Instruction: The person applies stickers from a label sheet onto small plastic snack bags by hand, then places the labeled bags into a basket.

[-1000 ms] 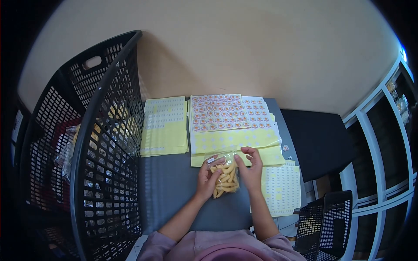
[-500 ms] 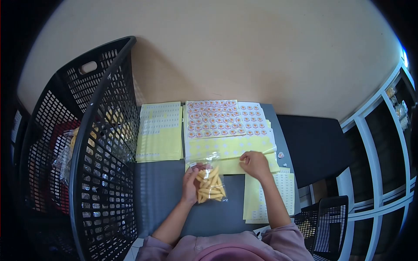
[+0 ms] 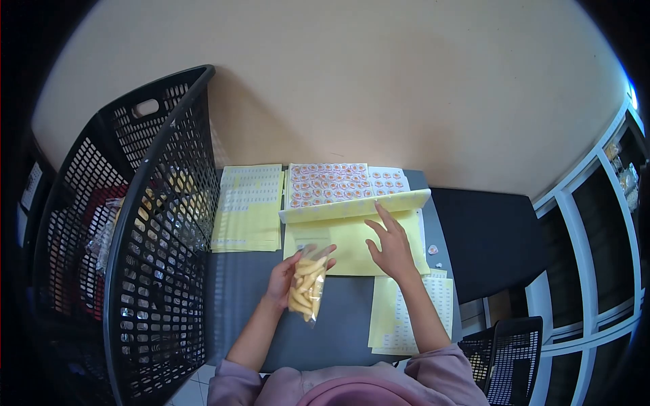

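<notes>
A clear bag of pale yellow snack sticks (image 3: pixel 308 287) is held upright and slightly tilted in my left hand (image 3: pixel 283 277), over the grey table. My right hand (image 3: pixel 391 247) has its fingers spread, with a fingertip near the curled front edge of a yellow-backed sticker sheet (image 3: pixel 352 207). Rows of round red and orange stickers (image 3: pixel 328 183) show behind that curl. Beneath it lies a bare yellow sheet (image 3: pixel 345 243).
At the left stands a tall black perforated basket (image 3: pixel 162 223) with bagged goods inside. Label sheets lie at the table's left (image 3: pixel 247 210) and front right (image 3: pixel 413 314). Loose stickers (image 3: pixel 432 250) are by the right edge. White shelving (image 3: pixel 589 223) stands far right.
My right hand has moved up and its fingers have opened. The sticker sheet's front part has curled up and away. The bag in my left hand has shifted left and turned.
</notes>
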The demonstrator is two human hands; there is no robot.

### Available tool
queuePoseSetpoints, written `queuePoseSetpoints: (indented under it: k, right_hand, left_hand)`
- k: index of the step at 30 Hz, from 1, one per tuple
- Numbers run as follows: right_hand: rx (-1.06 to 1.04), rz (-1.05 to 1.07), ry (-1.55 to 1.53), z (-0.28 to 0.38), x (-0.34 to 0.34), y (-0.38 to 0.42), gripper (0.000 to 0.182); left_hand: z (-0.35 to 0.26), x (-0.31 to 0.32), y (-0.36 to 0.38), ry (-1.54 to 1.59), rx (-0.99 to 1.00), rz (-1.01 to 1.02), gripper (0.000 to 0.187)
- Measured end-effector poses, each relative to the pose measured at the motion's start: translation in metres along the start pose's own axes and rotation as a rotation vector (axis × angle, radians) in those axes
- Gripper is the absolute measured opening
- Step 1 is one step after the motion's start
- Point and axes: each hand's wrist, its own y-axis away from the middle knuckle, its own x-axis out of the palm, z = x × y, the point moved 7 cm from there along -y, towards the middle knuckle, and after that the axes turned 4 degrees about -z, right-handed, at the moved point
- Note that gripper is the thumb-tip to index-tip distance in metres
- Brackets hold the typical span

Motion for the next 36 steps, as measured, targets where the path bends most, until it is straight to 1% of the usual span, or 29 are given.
queuePoseSetpoints:
  k: [1, 2, 4, 5, 6, 8, 9, 10, 12, 13, 14, 16, 18, 20, 21, 22, 24, 26, 28, 29, 31, 33, 34, 36]
  right_hand:
    - [-0.006, 0.033, 0.008, -0.002, 0.004, 0.0, 0.034]
    - [-0.009, 0.031, 0.007, -0.004, 0.006, 0.0, 0.034]
    - [-0.024, 0.054, -0.026, -0.006, 0.012, 0.007, 0.034]
    - [-0.028, 0.05, -0.027, -0.007, 0.014, 0.01, 0.034]
    - [-0.05, 0.056, -0.006, -0.007, 0.016, 0.014, 0.034]
    - [-0.075, 0.058, 0.016, -0.011, 0.021, 0.021, 0.033]
    - [-0.058, 0.103, 0.031, -0.016, 0.027, 0.025, 0.033]
    - [-0.04, 0.149, 0.045, -0.021, 0.032, 0.027, 0.033]
    - [-0.027, 0.127, -0.015, -0.028, 0.035, 0.026, 0.032]
    - [-0.011, 0.11, -0.073, -0.031, 0.034, 0.026, 0.032]
    - [-0.011, 0.108, -0.075, -0.033, 0.033, 0.025, 0.032]
    - [0.04, 0.071, -0.111, -0.041, 0.029, 0.019, 0.031]
    - [0.052, 0.041, -0.104, -0.047, 0.029, 0.013, 0.031]
    - [0.061, 0.013, -0.094, -0.054, 0.03, 0.005, 0.031]
    - [0.08, -0.027, -0.086, -0.059, 0.03, 0.001, 0.031]
    - [0.099, -0.067, -0.077, -0.063, 0.029, -0.003, 0.031]
    - [0.128, -0.092, -0.069, -0.069, 0.03, -0.013, 0.031]
    - [0.156, -0.117, -0.06, -0.076, 0.033, -0.025, 0.031]
    - [0.168, -0.101, -0.099, -0.082, 0.04, -0.036, 0.029]
    - [0.167, -0.103, -0.097, -0.082, 0.039, -0.041, 0.029]
    - [0.201, -0.029, -0.029, -0.084, 0.042, -0.049, 0.026]
    - [0.176, 0.001, 0.025, -0.086, 0.046, -0.053, 0.024]
    - [0.152, 0.034, 0.078, -0.086, 0.05, -0.054, 0.021]
    - [0.147, 0.012, 0.067, -0.091, 0.053, -0.055, 0.019]
  left_hand:
    - [0.001, 0.003, -0.006, -0.071, -0.041, 0.021, 0.045]
    - [-0.002, 0.006, -0.014, -0.072, -0.037, 0.022, 0.045]
    - [-0.005, 0.01, -0.033, -0.161, -0.044, -0.002, 0.043]
    - [-0.005, 0.002, -0.044, -0.171, -0.098, -0.061, 0.044]
    - [-0.008, 0.0, -0.054, -0.175, -0.094, -0.058, 0.044]
    - [-0.014, -0.002, -0.072, -0.215, -0.084, -0.063, 0.051]
    - [-0.011, -0.018, -0.083, -0.14, -0.188, -0.063, 0.055]
    - [-0.014, -0.011, -0.085, -0.143, -0.185, -0.063, 0.055]
    - [-0.024, -0.013, -0.091, -0.456, -0.148, -0.276, 0.053]
    - [-0.03, -0.006, -0.091, -0.539, -0.091, -0.367, 0.036]
    - [-0.037, 0.001, -0.091, -0.542, -0.091, -0.368, 0.036]
    - [-0.05, 0.016, -0.092, -0.413, -0.09, -0.254, 0.035]
    - [-0.059, 0.024, -0.094, -0.435, -0.055, -0.223, 0.035]
    - [-0.067, 0.032, -0.093, -0.383, 0.014, -0.175, 0.035]
    - [-0.068, 0.034, -0.093, -0.37, 0.004, -0.115, 0.035]
    - [-0.067, 0.034, -0.093, -0.371, 0.003, -0.113, 0.035]
    - [-0.066, 0.029, -0.093, -0.363, 0.018, -0.169, 0.035]
    - [-0.064, 0.028, -0.094, -0.354, 0.021, -0.182, 0.035]
    - [-0.062, 0.025, -0.092, -0.344, 0.024, -0.196, 0.036]
    - [-0.061, 0.023, -0.089, -0.388, 0.03, -0.198, 0.036]
    - [-0.054, 0.019, -0.084, -0.432, 0.038, -0.198, 0.037]
    - [-0.05, 0.015, -0.08, -0.451, 0.215, -0.156, 0.045]
    - [-0.043, 0.006, -0.079, -0.45, 0.215, -0.157, 0.045]
    - [-0.036, -0.007, -0.079, -0.495, 0.303, -0.108, 0.049]
